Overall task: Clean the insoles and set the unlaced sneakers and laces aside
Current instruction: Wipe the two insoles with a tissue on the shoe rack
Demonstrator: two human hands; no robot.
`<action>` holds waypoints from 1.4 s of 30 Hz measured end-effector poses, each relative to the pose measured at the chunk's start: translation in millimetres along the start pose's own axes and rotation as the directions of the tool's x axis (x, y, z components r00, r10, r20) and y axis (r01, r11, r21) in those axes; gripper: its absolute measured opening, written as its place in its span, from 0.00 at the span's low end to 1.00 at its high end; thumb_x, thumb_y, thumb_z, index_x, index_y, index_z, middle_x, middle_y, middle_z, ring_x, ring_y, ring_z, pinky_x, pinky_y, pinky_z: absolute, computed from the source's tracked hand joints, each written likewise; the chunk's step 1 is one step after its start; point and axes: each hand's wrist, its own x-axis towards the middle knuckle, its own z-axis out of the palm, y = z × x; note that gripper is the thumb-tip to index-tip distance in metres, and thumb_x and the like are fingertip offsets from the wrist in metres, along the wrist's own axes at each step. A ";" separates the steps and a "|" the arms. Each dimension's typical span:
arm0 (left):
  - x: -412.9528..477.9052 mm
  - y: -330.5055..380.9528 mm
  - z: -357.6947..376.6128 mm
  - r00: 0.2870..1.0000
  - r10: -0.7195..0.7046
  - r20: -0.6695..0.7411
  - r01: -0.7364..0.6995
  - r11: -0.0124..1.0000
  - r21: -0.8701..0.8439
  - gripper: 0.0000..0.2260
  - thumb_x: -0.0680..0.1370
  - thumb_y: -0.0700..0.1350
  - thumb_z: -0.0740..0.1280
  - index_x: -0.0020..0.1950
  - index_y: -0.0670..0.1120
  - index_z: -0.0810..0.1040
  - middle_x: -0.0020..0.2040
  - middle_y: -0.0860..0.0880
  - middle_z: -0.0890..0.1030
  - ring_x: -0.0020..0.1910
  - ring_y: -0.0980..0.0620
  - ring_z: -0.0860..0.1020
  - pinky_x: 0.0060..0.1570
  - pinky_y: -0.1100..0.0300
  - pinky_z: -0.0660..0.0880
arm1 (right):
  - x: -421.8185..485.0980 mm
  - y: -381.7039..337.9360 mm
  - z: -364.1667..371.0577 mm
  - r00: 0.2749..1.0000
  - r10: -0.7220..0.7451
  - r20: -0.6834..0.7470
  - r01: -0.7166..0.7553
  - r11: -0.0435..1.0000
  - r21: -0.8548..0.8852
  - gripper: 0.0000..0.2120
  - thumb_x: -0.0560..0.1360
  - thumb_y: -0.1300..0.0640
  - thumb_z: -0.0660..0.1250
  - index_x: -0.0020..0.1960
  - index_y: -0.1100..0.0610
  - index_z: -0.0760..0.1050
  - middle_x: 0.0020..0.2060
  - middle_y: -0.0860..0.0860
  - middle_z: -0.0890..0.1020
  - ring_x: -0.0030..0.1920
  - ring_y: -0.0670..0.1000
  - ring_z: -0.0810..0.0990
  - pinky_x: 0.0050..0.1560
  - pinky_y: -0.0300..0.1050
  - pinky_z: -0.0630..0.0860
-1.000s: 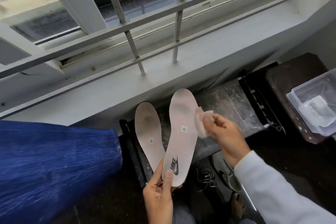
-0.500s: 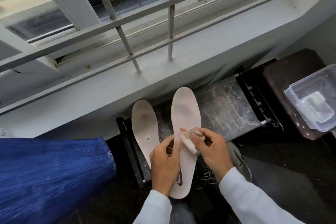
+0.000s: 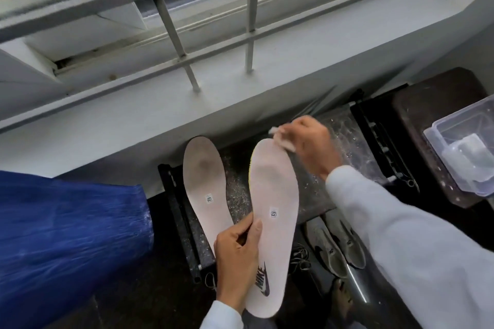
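Note:
My left hand (image 3: 236, 256) grips a pale pink insole (image 3: 275, 195) with a dark logo at its heel, holding it by the lower left edge. My right hand (image 3: 310, 147) pinches a small white cloth (image 3: 284, 143) against the toe end of that insole. A second pale insole (image 3: 205, 184) with a dark smudge lies on the speckled dark bench (image 3: 344, 141) just to the left. Two grey unlaced sneakers (image 3: 336, 246) sit on the floor below my right forearm, with loose laces (image 3: 299, 259) beside them.
A white window ledge with metal bars (image 3: 171, 24) runs behind the bench. A clear plastic tub (image 3: 465, 152) with water stands on a dark stool (image 3: 427, 99) at right. A blue plastic-wrapped bundle (image 3: 66, 243) fills the lower left. A bare foot (image 3: 342, 299) shows near the sneakers.
My right hand has swept the cloth from the insole's middle up to its toe. My left hand slid down from the middle to the insole's lower edge.

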 end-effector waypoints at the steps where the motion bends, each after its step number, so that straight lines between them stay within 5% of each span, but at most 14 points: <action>1: 0.0 -3.8 -0.7 1.000 -0.014 0.002 0.014 1.000 -0.007 0.11 0.79 0.42 0.68 0.60 0.49 0.83 0.51 0.57 0.86 0.51 0.57 0.84 0.49 0.62 0.81 | 8.2 -1.3 -5.2 0.993 0.023 -0.115 -0.019 0.999 0.033 0.14 0.75 0.51 0.66 0.52 0.59 0.83 0.46 0.58 0.80 0.44 0.51 0.77 0.50 0.30 0.73; 3: 0.9 -8.8 -1.8 1.000 -0.030 -0.002 0.030 0.999 -0.020 0.11 0.79 0.42 0.67 0.60 0.48 0.83 0.50 0.56 0.86 0.50 0.56 0.84 0.51 0.57 0.82 | 6.7 -14.7 -17.4 0.938 0.006 -0.348 0.022 0.997 0.077 0.10 0.75 0.58 0.69 0.50 0.63 0.83 0.44 0.58 0.80 0.43 0.48 0.77 0.48 0.30 0.75; 5: 1.8 -9.8 -1.6 0.999 -0.035 -0.010 0.035 0.999 -0.032 0.11 0.79 0.43 0.67 0.60 0.49 0.83 0.50 0.56 0.86 0.49 0.56 0.85 0.51 0.56 0.82 | -11.9 -37.3 -25.8 0.908 -0.071 -0.414 0.125 0.986 0.106 0.12 0.77 0.55 0.66 0.50 0.62 0.83 0.43 0.55 0.80 0.44 0.44 0.77 0.48 0.33 0.76; 9: 3.5 -8.2 0.1 1.000 -0.019 -0.022 0.018 0.998 -0.057 0.11 0.79 0.43 0.67 0.60 0.49 0.83 0.50 0.55 0.87 0.50 0.55 0.85 0.50 0.58 0.81 | -61.6 -59.2 -10.8 0.903 -0.430 0.013 0.428 0.901 0.075 0.10 0.77 0.56 0.66 0.53 0.59 0.83 0.45 0.55 0.79 0.45 0.48 0.75 0.48 0.33 0.69; 12: 3.9 -9.5 0.9 0.999 0.002 -0.034 -0.005 0.998 -0.065 0.11 0.79 0.43 0.67 0.60 0.47 0.83 0.51 0.53 0.86 0.52 0.53 0.84 0.53 0.54 0.81 | -49.8 -41.4 9.2 0.894 -0.420 0.156 0.412 0.907 0.085 0.07 0.74 0.59 0.71 0.52 0.57 0.81 0.47 0.54 0.77 0.49 0.48 0.73 0.51 0.38 0.70; 16: 0.6 -8.6 -0.3 1.000 0.002 -0.021 -0.003 0.997 -0.077 0.11 0.79 0.44 0.68 0.60 0.49 0.83 0.54 0.54 0.86 0.54 0.55 0.84 0.55 0.52 0.81 | 4.3 -13.5 10.9 0.970 -0.241 0.020 0.241 0.964 -0.108 0.12 0.75 0.50 0.63 0.50 0.56 0.81 0.48 0.53 0.77 0.46 0.42 0.74 0.48 0.34 0.69; 19: -0.8 -5.4 -1.0 1.000 0.014 0.000 -0.014 0.997 -0.077 0.11 0.79 0.44 0.68 0.60 0.51 0.83 0.52 0.55 0.86 0.51 0.55 0.84 0.52 0.52 0.82 | 26.7 -22.0 -10.8 0.964 -0.044 -0.262 0.031 0.998 -0.054 0.09 0.75 0.60 0.70 0.49 0.65 0.81 0.46 0.62 0.79 0.46 0.46 0.80 0.45 0.25 0.72; 22: 1.9 -5.0 0.8 1.000 0.015 -0.007 -0.016 0.998 -0.065 0.11 0.79 0.43 0.67 0.60 0.50 0.83 0.51 0.56 0.86 0.51 0.56 0.84 0.53 0.52 0.82 | 3.7 -56.1 -33.4 0.897 -0.147 -0.417 0.197 0.977 0.079 0.10 0.77 0.57 0.68 0.50 0.63 0.83 0.43 0.55 0.77 0.45 0.38 0.77 0.49 0.23 0.69; 24: 3.8 -4.3 3.5 1.000 0.002 -0.025 -0.004 0.997 -0.073 0.10 0.79 0.44 0.67 0.60 0.49 0.83 0.51 0.55 0.86 0.51 0.56 0.84 0.54 0.51 0.81 | -28.9 -68.7 -31.6 0.898 -0.303 -0.318 0.356 0.927 0.121 0.08 0.79 0.57 0.66 0.51 0.58 0.84 0.43 0.55 0.78 0.44 0.45 0.78 0.47 0.33 0.74; 27: 3.9 -4.1 6.6 0.998 0.026 -0.048 -0.030 0.997 -0.074 0.08 0.79 0.49 0.68 0.56 0.54 0.85 0.47 0.48 0.87 0.45 0.52 0.83 0.49 0.49 0.80 | -69.9 -57.2 -11.2 0.841 -0.531 0.104 0.524 0.847 0.089 0.11 0.75 0.65 0.71 0.56 0.58 0.82 0.46 0.55 0.78 0.46 0.50 0.76 0.48 0.39 0.73; 30: 1.3 -6.5 8.2 0.997 0.051 -0.052 -0.054 0.996 -0.064 0.10 0.80 0.44 0.68 0.57 0.54 0.84 0.51 0.53 0.87 0.51 0.52 0.84 0.53 0.50 0.81 | -59.7 -33.6 3.4 0.844 -0.500 0.197 0.497 0.865 0.067 0.09 0.77 0.60 0.68 0.56 0.56 0.81 0.49 0.52 0.78 0.49 0.48 0.75 0.50 0.38 0.72; 35: -6.9 -9.2 7.6 0.998 0.044 -0.046 -0.048 0.994 -0.094 0.11 0.78 0.41 0.68 0.58 0.52 0.83 0.53 0.58 0.85 0.53 0.58 0.83 0.55 0.56 0.80 | 8.3 -6.4 1.9 0.949 -0.314 0.005 0.312 0.940 -0.135 0.10 0.77 0.59 0.62 0.52 0.56 0.82 0.49 0.58 0.77 0.51 0.55 0.79 0.52 0.47 0.76; 38: -5.7 -13.9 6.9 0.998 0.037 -0.059 -0.043 0.994 -0.101 0.11 0.79 0.42 0.68 0.60 0.47 0.83 0.54 0.55 0.86 0.54 0.56 0.83 0.57 0.54 0.80 | 23.3 -22.4 -17.3 0.934 -0.161 -0.319 0.152 0.987 -0.054 0.07 0.75 0.57 0.72 0.49 0.61 0.83 0.43 0.59 0.78 0.43 0.54 0.81 0.48 0.34 0.77; 42: -0.2 -11.3 7.8 0.996 0.017 -0.085 -0.028 0.991 -0.134 0.11 0.79 0.41 0.68 0.60 0.46 0.83 0.51 0.57 0.86 0.52 0.58 0.84 0.53 0.63 0.80 | -24.3 -62.6 -35.0 0.884 -0.280 -0.374 0.320 0.946 0.049 0.05 0.76 0.61 0.71 0.49 0.61 0.84 0.43 0.58 0.80 0.42 0.54 0.80 0.44 0.42 0.78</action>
